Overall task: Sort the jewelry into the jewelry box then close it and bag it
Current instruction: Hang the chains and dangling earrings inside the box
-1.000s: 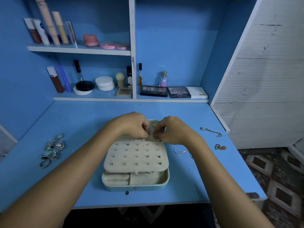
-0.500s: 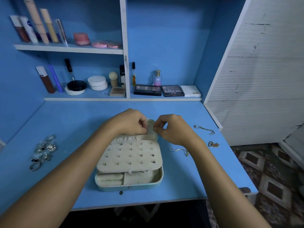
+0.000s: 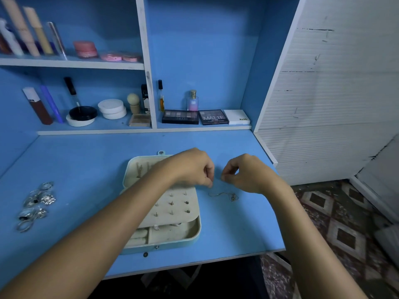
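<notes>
The pale green jewelry box (image 3: pixel 195 233) lies open on the blue desk (image 3: pixel 86 160). Its cream earring panel (image 3: pixel 179 209) carries several studs, and chains hang inside the raised lid (image 3: pixel 138 169). My left hand (image 3: pixel 192 168) and my right hand (image 3: pixel 246 173) hover just right of the box, fingertips close together. Each pinches an end of a thin necklace (image 3: pixel 224 194), whose loop and small pendant sag onto the desk below them. A pile of silver rings (image 3: pixel 35 205) sits at the desk's left.
Shelves at the back hold cosmetics: eyeshadow palettes (image 3: pixel 195 117), a perfume bottle (image 3: pixel 192 101), white jars (image 3: pixel 112 108) and tubes. A white panelled wall (image 3: pixel 323 104) borders the desk on the right. The patterned floor (image 3: pixel 336 229) shows beyond the desk's right edge.
Both hands left the box lid and moved right, off the box, where they took hold of the thin necklace lying there. The camera view swung right.
</notes>
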The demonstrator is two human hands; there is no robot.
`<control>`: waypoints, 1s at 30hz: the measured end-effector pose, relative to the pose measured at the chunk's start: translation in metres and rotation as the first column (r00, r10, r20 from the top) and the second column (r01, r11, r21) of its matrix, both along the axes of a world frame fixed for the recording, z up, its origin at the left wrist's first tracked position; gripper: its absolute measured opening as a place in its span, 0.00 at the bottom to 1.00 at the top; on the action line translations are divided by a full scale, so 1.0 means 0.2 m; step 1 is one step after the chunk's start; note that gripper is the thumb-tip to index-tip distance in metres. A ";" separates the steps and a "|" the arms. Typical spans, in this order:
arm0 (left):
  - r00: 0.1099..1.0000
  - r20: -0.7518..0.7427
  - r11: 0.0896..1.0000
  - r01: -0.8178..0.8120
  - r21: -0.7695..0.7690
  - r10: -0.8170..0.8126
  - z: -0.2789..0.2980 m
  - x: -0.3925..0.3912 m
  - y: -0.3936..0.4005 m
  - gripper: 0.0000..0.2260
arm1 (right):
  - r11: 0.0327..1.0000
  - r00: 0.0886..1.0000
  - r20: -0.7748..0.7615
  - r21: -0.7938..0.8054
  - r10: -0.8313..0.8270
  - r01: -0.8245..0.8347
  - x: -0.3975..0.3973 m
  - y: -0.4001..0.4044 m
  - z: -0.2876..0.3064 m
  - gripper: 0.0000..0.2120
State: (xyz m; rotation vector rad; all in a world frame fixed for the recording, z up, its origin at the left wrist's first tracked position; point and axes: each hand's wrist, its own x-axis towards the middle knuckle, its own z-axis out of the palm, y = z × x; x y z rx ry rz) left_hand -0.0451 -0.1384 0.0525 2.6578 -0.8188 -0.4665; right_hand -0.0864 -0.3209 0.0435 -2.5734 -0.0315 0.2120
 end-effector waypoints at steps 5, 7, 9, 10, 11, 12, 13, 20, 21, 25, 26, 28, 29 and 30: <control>1.000 -0.020 0.994 0.021 0.109 -0.019 -0.03 -0.02 -0.05 0.06 | 0.997 0.993 -0.117 -0.073 0.026 -0.034 -0.04 0.00 -0.02 0.02; 1.000 -0.024 0.992 0.016 0.128 -0.013 -0.04 -0.02 -0.06 0.07 | 0.997 0.988 -0.148 -0.064 0.035 -0.045 -0.04 0.00 -0.02 0.03; 1.000 -0.022 0.990 0.013 0.141 -0.010 -0.04 -0.02 -0.06 0.07 | 0.997 0.985 -0.167 -0.061 0.038 -0.049 -0.04 0.00 -0.02 0.02; 1.000 -0.019 0.990 0.009 0.144 -0.007 -0.04 -0.02 -0.06 0.07 | 0.997 0.984 -0.173 -0.065 0.039 -0.051 -0.04 0.00 -0.02 0.02; 1.000 -0.020 0.990 0.007 0.144 -0.004 -0.04 -0.02 -0.07 0.07 | 0.996 0.983 -0.178 -0.066 0.039 -0.052 -0.04 0.00 -0.03 0.03; 1.000 -0.025 0.990 0.006 0.144 -0.002 -0.04 -0.02 -0.07 0.07 | 0.996 0.983 -0.180 -0.067 0.039 -0.052 -0.04 0.00 -0.03 0.03; 1.000 -0.031 0.989 0.005 0.145 -0.001 -0.04 -0.03 -0.07 0.06 | 0.997 0.983 -0.181 -0.066 0.038 -0.050 -0.04 0.00 -0.04 0.03; 0.998 -0.056 0.985 0.017 0.172 -0.007 -0.03 -0.03 -0.09 0.05 | 0.998 0.982 -0.188 -0.059 0.025 -0.037 -0.03 0.00 -0.06 0.02; 0.998 -0.061 0.983 0.021 0.181 -0.011 -0.03 -0.03 -0.09 0.04 | 0.997 0.982 -0.188 -0.060 0.027 -0.039 -0.04 0.01 -0.06 0.02; 0.997 -0.078 0.974 0.044 0.221 -0.027 -0.03 -0.03 -0.10 0.05 | 0.998 0.983 -0.181 -0.057 0.024 -0.035 -0.04 0.01 -0.06 0.02; 0.996 -0.078 0.972 0.047 0.231 -0.030 -0.02 -0.04 -0.11 0.06 | 0.998 0.984 -0.178 -0.059 0.022 -0.033 -0.04 0.01 -0.06 0.02; 0.996 -0.078 0.966 0.056 0.253 -0.038 -0.02 -0.04 -0.11 0.06 | 0.997 0.985 -0.173 -0.063 0.026 -0.037 -0.04 0.01 -0.07 0.02; 0.996 -0.078 0.963 0.061 0.264 -0.042 -0.01 -0.05 -0.11 0.06 | 0.997 0.985 -0.170 -0.062 0.029 -0.040 -0.04 0.01 -0.07 0.02; 0.996 -0.079 0.960 0.066 0.272 -0.046 -0.01 -0.05 -0.11 0.06 | 0.997 0.985 -0.167 -0.059 0.031 -0.042 -0.04 0.01 -0.07 0.02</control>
